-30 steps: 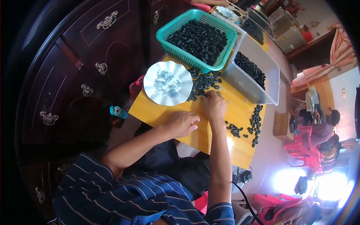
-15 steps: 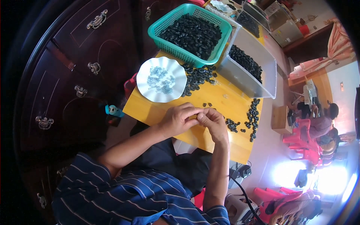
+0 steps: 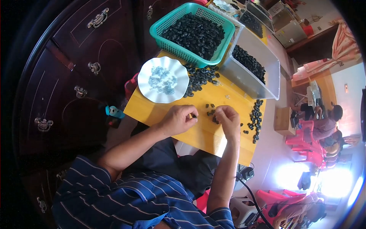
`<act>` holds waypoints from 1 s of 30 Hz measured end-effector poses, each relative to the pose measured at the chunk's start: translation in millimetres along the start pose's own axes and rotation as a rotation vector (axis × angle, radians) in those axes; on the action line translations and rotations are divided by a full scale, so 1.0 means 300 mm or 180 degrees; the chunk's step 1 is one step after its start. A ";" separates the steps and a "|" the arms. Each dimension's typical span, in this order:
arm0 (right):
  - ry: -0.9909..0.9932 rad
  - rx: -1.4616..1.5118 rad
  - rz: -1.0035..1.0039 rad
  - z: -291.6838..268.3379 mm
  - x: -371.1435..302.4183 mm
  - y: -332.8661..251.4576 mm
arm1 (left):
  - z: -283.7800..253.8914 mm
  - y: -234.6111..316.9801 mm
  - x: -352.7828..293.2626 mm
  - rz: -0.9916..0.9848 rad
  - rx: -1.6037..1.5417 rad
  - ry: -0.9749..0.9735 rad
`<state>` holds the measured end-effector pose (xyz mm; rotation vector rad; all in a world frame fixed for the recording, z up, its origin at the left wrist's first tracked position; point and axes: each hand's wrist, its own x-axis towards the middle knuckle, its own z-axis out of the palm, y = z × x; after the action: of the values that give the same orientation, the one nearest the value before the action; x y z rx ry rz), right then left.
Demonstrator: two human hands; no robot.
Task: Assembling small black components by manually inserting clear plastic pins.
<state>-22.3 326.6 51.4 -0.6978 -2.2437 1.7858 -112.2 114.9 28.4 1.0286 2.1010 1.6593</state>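
My left hand (image 3: 177, 120) pinches a small black plastic part (image 3: 194, 116) between thumb and fingertips, just above the yellow tabletop (image 3: 167, 110). To its right, my right hand (image 3: 228, 121) has its thumb and fingers pressed together. Whatever that pinch holds, if anything, is hidden. Several loose black parts (image 3: 212, 113) lie by its fingertips, partly covered by the hand. Beyond my left hand, a white wavy-rimmed plate (image 3: 146, 93) carries many small, shiny, clear or silvery pieces (image 3: 163, 80).
A green basket (image 3: 156, 31) and a translucent bin (image 3: 248, 88), both with black parts, stand at the far side. Between plate and bin lies a pile of black parts (image 3: 200, 78); more parts (image 3: 255, 118) line the right edge. Dark drawers (image 3: 68, 87) rise at left. People sit at right.
My hands, close together before, have moved apart. The right has shifted rightward beside the loose parts, while the left keeps a black part that now shows at its fingertips.
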 end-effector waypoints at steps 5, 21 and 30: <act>0.0702 -0.1012 -0.0164 -0.015 0.045 0.009 | 0.004 -0.012 0.002 0.0102 0.0150 -0.0038; 0.1500 -0.2627 -0.0573 -0.059 0.199 0.085 | -0.012 -0.012 0.008 -0.0005 0.0118 -0.0308; 0.1351 -0.2830 -0.0641 -0.057 0.225 0.115 | 0.008 -0.037 0.004 0.0389 0.0018 0.0047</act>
<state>-65.5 379.0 13.3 -0.8302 -2.5873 0.4159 -115.5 116.4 17.6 1.1714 2.0913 1.7225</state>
